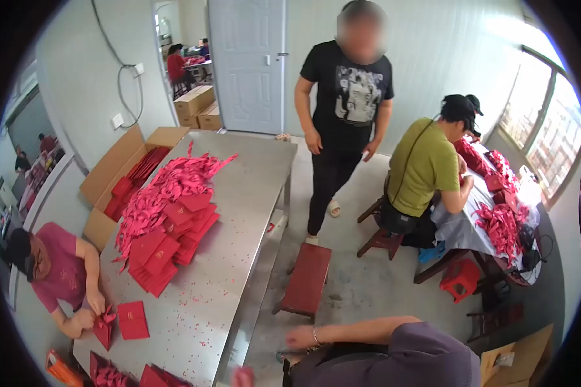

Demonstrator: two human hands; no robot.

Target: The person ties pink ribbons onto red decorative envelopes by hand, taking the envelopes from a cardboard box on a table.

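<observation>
Purple-grey sleeve (432,351) and bare forearm reach in beside a long silvery metal desk (245,187) spread with flat red pouches (164,251).
The right hand (300,337), a thin bracelet (315,334) at its wrist, is blurred over the gap between desk and low red-brown wooden bench (306,280); the left hand (242,377) is a blur at the bottom edge, nearest the desk. I cannot tell whether either grip is open or closed. The pouches lie in a heap against tangled pink-red ribbons (174,180); more red pieces (158,376) sit at the desk's near end. Across it, a person in a maroon shirt (61,258) handles a red pouch (103,332).
</observation>
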